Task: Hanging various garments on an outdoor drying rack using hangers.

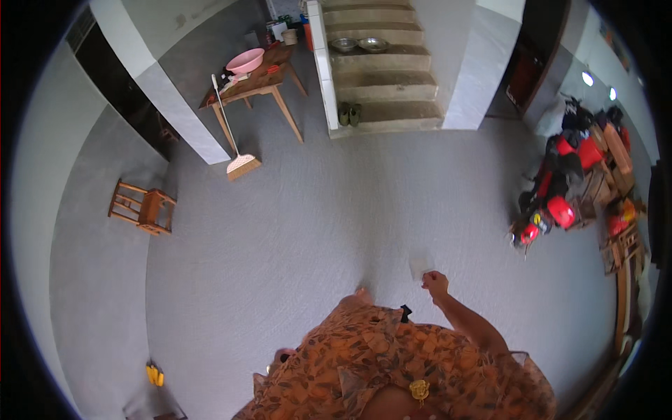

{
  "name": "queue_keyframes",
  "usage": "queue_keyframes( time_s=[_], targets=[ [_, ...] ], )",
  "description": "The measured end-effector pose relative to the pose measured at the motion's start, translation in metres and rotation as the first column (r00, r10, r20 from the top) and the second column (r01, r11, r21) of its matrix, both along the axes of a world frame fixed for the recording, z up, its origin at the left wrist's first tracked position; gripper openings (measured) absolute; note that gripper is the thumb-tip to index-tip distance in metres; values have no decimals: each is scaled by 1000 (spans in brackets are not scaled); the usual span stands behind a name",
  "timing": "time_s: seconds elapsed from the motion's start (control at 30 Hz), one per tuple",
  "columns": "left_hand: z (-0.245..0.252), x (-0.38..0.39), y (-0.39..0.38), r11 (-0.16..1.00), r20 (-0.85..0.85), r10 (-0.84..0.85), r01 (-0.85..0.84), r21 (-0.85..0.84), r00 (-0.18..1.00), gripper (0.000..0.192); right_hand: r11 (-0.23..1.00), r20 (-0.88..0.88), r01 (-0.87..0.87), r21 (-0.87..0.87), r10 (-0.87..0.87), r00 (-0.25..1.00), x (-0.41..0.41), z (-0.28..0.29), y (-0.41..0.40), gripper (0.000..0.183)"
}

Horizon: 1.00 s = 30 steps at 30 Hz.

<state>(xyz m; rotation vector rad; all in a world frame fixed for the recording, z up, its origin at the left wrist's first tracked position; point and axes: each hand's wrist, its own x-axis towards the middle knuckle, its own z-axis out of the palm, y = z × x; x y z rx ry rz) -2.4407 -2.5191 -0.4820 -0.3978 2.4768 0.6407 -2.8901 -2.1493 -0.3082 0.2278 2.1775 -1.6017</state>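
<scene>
My right hand [436, 283] is held out in front of me over the grey floor. Its fingers pinch a small, thin, see-through sheet or bag [420, 266], too faint to name more closely. At the left edge of my orange patterned blouse [362, 352], a small skin-coloured patch with something dark shows. It may be part of my left hand [286, 353], mostly hidden by the cloth. Just ahead of the blouse, what looks like a bare foot [362, 294] sticks out above the floor [325, 226].
A wooden chair [149, 207] is by the left wall. A broom [242, 163] leans on a wooden table [262, 81] bearing a pink basin [245, 61]. Concrete stairs [388, 81] hold metal bowls [373, 45] and shoes [349, 114]. A red motorcycle [559, 210] stands right, beside stacked wood [614, 149].
</scene>
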Motion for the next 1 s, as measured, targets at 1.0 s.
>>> queue_keyframes(
  time_s=[1.0],
  targets=[
    [41,-493,-56,765,364,584,-642,51,726,25,779,-296,-167,604,414,861,-699,-67,-245,26]
  ],
)
